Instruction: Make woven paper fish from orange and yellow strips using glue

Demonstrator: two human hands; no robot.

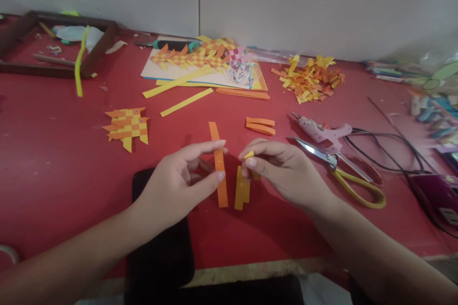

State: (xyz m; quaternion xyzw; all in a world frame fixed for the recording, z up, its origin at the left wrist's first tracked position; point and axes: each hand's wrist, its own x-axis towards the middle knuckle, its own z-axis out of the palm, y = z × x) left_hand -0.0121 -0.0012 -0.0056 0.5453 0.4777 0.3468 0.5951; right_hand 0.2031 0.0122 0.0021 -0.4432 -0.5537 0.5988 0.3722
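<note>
My left hand [182,181] pinches an orange paper strip [219,164] between thumb and forefinger, holding it upright over the red table [53,171]. Close beside it, my right hand [282,169] is closed on a folded yellow paper strip [242,190] that hangs down from its fingertips. A black phone [161,248] lies under my left wrist. A woven orange-and-yellow paper fish [127,127] rests on the table to the left.
Scissors with yellow handles [343,169] and a pink glue gun [322,131] with a black cord lie to the right. Two short orange strips [260,125], a scrap pile [309,78], woven paper on card [200,64] and a wooden frame [53,43] sit farther back.
</note>
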